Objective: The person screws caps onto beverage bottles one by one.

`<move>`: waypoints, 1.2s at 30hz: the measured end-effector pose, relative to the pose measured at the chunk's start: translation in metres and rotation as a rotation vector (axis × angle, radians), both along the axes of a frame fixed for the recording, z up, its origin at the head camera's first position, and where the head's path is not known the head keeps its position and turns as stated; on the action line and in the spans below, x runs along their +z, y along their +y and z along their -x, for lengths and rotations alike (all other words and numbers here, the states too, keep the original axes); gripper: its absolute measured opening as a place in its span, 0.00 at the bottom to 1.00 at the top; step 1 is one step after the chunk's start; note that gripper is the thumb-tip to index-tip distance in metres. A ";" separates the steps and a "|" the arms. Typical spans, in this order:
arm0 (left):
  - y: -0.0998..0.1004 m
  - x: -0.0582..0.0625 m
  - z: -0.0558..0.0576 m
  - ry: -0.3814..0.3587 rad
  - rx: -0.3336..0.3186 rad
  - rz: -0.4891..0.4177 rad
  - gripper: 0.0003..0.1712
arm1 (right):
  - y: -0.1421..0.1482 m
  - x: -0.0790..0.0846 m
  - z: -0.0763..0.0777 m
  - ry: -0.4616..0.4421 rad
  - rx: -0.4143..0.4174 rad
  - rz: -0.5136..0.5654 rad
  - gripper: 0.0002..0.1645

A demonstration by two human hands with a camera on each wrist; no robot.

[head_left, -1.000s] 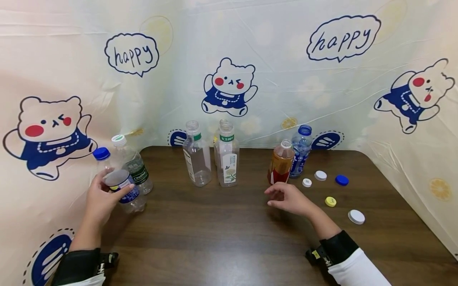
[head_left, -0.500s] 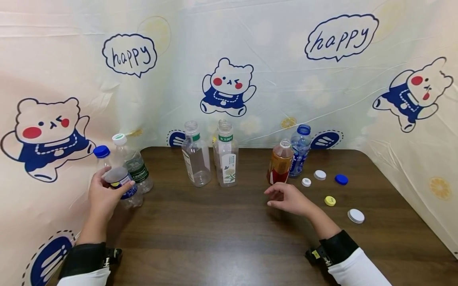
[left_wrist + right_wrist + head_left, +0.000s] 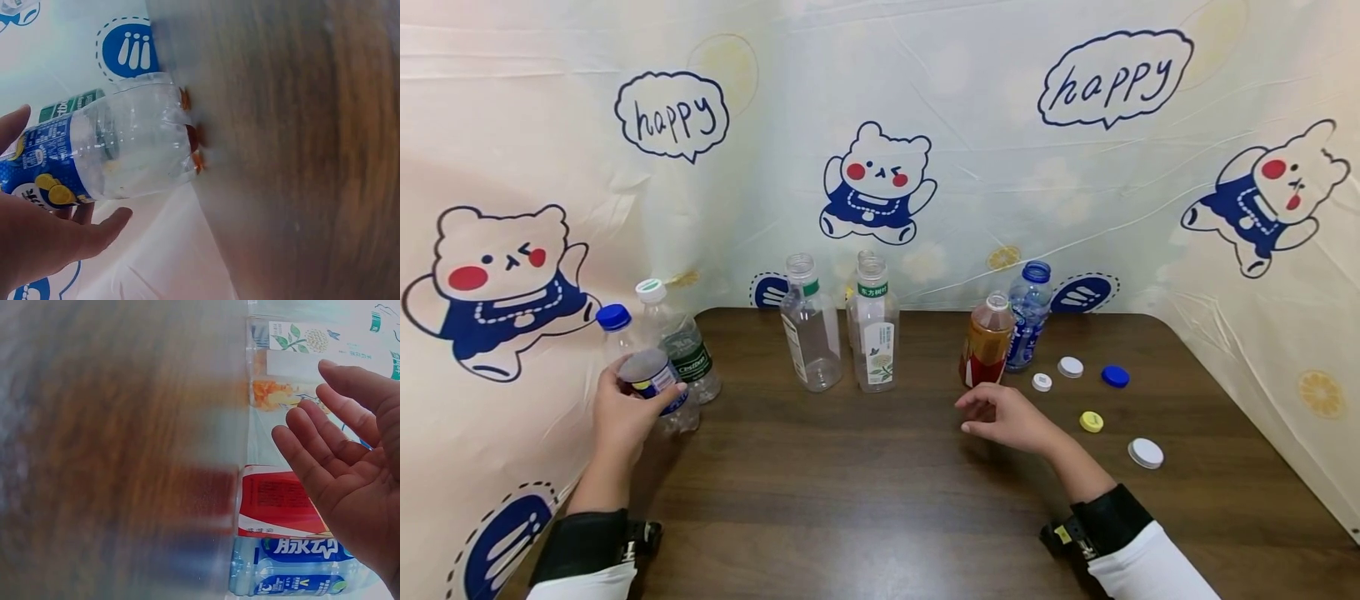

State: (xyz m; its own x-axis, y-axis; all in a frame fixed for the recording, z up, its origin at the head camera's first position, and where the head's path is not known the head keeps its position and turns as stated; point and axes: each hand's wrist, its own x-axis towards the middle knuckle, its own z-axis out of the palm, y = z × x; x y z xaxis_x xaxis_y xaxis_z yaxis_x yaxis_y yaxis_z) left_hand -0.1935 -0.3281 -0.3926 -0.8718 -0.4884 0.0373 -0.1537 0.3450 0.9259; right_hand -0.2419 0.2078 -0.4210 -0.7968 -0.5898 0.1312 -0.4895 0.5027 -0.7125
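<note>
In the head view my left hand point(image 3: 625, 417) is around a clear plastic bottle point(image 3: 683, 418) with a blue cap and blue label, thumb at the label and fingers on its left side. This bottle stands upright on the table. The left wrist view shows its base on the wood and one finger point(image 3: 115, 225) held out from its side. Just behind it stands a green-labelled bottle point(image 3: 688, 354) with a white cap. My right hand point(image 3: 1003, 417) hangs loosely curled, holding nothing, in front of an uncapped bottle point(image 3: 987, 337) with an orange-and-red label.
Uncapped clear bottles point(image 3: 812, 342) stand at the back middle of the table point(image 3: 850, 483). Beside the orange-and-red one is an uncapped blue bottle point(image 3: 1032, 312). Loose caps lie at the right, including a yellow cap point(image 3: 1092, 422) and a blue cap point(image 3: 1116, 377). A printed curtain point(image 3: 760, 167) surrounds the table.
My left hand has brought the blue-capped bottle slightly back and more upright beside the green-labelled bottle; lately that hand has shifted a little to the right. The right hand has stayed in place.
</note>
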 end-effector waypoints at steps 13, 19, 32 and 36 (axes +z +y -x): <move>0.034 0.041 -0.029 0.170 0.342 0.072 0.54 | -0.002 0.001 -0.001 -0.017 -0.010 0.000 0.19; 0.079 0.048 -0.033 0.449 0.302 0.273 0.41 | -0.004 0.001 -0.001 -0.017 -0.012 -0.001 0.18; 0.127 0.021 0.060 0.250 -0.251 0.155 0.51 | -0.004 0.005 0.000 -0.026 -0.020 -0.021 0.19; 0.132 0.013 0.085 0.169 -0.375 0.113 0.60 | -0.003 0.005 0.000 -0.027 -0.018 -0.026 0.18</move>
